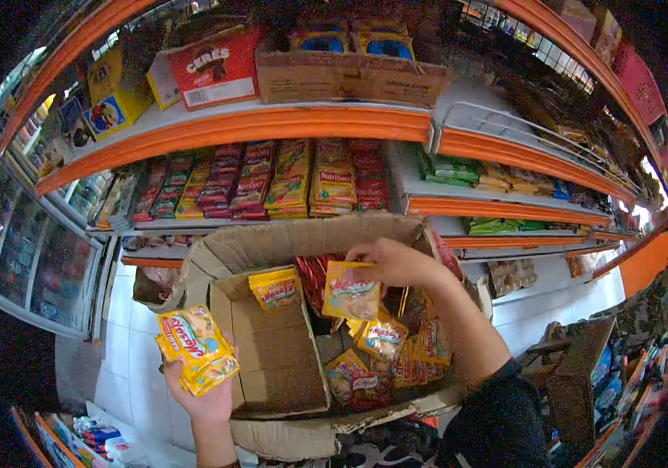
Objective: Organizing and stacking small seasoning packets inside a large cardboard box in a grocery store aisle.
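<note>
My left hand (pixel 211 402) holds a small pile of yellow seasoning sachets (pixel 193 343) beside the left wall of a large cardboard carton (pixel 291 441). Over the carton's right half, my right hand (pixel 398 264) pinches a yellow seasoning sachet (pixel 352 290) by its upper right edge. Below it lie loose yellow sachets (pixel 381 337), jumbled together, and red striped packets (pixel 317 282) stand behind. A smaller open box (pixel 275 366) sits inside the carton on the left. Against that box's far wall leans a short stack of yellow sachets (pixel 275 288).
Beyond the carton are shelves with orange edges (pixel 271 125), bearing rows of drink sachets (pixel 252 179) and cardboard display boxes (pixel 349 82). A glass-doored cabinet (pixel 37 249) stands at the left. More packed goods (pixel 599 374) are at the lower right, over white floor tiles (pixel 123 343).
</note>
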Tool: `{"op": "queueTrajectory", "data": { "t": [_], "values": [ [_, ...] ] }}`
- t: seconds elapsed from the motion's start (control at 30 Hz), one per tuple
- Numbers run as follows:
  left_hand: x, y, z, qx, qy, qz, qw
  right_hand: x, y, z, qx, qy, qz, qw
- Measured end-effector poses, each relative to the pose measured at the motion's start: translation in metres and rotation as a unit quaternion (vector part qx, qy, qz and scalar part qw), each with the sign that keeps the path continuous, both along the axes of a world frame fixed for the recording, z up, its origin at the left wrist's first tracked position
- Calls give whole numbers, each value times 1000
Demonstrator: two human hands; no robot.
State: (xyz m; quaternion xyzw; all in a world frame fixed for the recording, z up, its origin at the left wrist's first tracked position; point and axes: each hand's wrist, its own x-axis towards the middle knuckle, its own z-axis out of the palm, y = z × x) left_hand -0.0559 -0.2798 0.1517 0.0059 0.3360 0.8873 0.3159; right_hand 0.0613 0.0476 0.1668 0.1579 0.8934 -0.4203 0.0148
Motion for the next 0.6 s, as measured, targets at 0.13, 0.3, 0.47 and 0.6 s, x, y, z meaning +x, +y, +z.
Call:
{"op": "queueTrajectory", "data": {
  "t": [0.13,0.3,0.47,0.6],
  "values": [
    [-4,-1,-5,11,7,12,1000,17,12,9,91,-32,54,994],
    [-8,-13,-15,34,-9,17,999,15,2,9,110,-32,-8,993],
    [-3,-10,-11,-2,2,48,999,-7,-11,3,-39,162,-64,984],
    [-2,-8,-5,-2,-28,38,999,-42,-36,9,152,286,16,946]
  ]
}}
